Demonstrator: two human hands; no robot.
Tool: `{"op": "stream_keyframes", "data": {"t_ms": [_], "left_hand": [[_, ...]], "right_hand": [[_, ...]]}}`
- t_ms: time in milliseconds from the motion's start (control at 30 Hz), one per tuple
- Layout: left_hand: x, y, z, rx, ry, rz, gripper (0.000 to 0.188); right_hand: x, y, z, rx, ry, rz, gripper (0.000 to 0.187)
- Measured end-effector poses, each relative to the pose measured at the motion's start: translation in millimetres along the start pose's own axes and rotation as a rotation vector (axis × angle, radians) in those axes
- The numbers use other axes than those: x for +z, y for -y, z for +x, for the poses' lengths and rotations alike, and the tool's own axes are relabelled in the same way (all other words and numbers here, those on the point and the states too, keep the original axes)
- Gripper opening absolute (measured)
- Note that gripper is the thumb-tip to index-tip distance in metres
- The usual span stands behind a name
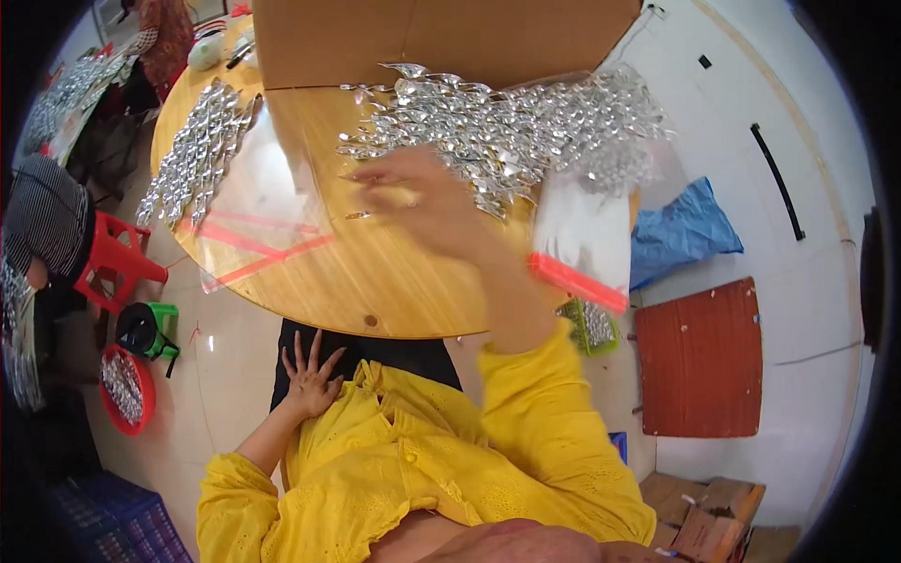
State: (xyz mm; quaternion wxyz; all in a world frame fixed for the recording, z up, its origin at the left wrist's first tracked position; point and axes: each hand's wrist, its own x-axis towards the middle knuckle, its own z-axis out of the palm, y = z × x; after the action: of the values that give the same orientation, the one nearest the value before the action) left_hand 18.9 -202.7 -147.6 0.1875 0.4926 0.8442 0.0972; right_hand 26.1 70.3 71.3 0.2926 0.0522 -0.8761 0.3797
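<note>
My left hand point(312, 383) rests on my dark-clad lap, fingers spread, holding nothing. Over the wooden table, my right hand point(413, 192) is smeared by motion, so its finger pose is unclear. It hovers at the near left edge of a heap of shiny silver twisted pieces point(526, 127). A small silver piece point(358, 216) lies apart, just below that hand. To the left, more silver twisted pieces point(202, 155) are laid out in rows beside clear plastic bags with pink-red edge strips point(272, 251).
A large cardboard box point(441, 38) stands at the table's far side. Right of the table point(375, 291) are a blue bag point(690, 230) and a red-brown board point(702, 361). A red stool point(122, 258), a red basin point(127, 389) and other people are at left.
</note>
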Motion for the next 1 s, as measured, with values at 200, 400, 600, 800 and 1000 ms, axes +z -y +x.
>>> {"op": "stream_keyframes", "data": {"t_ms": [200,400,600,800,1000], "left_hand": [[-3,2,-6,0.021,-0.049,-0.016,0.048],[1,-7,-7,0.061,-0.118,-0.016,0.046],[-1,-7,-10,0.038,-0.145,-0.001,0.047],[-5,-8,-12,0.039,-0.156,-0.020,0.047],[-2,-6,-11,0.044,-0.158,0.002,0.047]], "right_hand": [[-127,-69,-80,0.160,0.211,-0.649,0.014],[-134,-84,-123,0.411,0.404,-0.523,0.016],[-127,-60,-141,0.357,0.449,-0.886,0.027],[-126,-61,-136,0.273,0.353,-0.782,0.007],[-133,-39,-98,0.615,-0.190,0.350,0.009]]}}
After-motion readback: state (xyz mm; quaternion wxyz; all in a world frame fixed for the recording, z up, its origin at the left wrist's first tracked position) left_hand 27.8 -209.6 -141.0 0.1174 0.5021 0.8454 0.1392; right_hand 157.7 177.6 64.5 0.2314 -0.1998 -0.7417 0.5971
